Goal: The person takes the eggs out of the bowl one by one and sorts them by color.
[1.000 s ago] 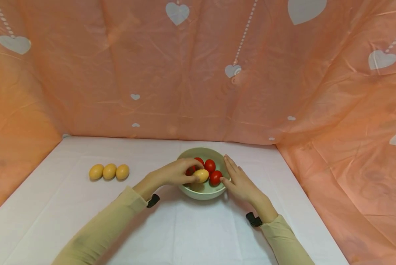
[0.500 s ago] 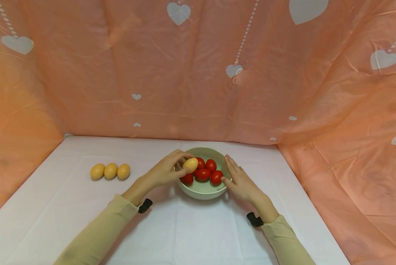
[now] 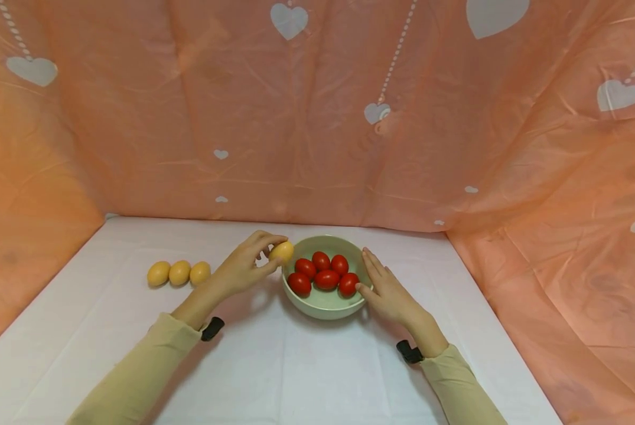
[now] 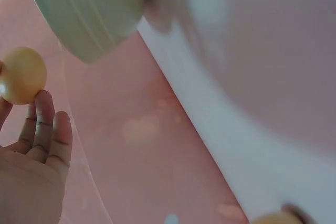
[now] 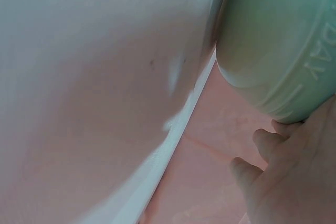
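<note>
Thumb and fingertips of my left hand pinch a yellow egg at the left rim of the pale green bowl. In the left wrist view the egg shows smooth and oval between the fingertips, to the left of the bowl. Several red egg-shaped pieces lie together inside the bowl. On its right side rests my right hand, fingers straight along the outer wall and thumb over the rim. Raised lettering on the bowl shows in the right wrist view.
Three yellow eggs stand in a row on the white tablecloth, left of the left hand, which is close to the rightmost one. An orange-pink curtain with pale hearts encloses the back and both sides.
My left hand has lifted the yellow egg up from among the red pieces and carried it left to the bowl's rim. The right hand has stayed at the bowl.
</note>
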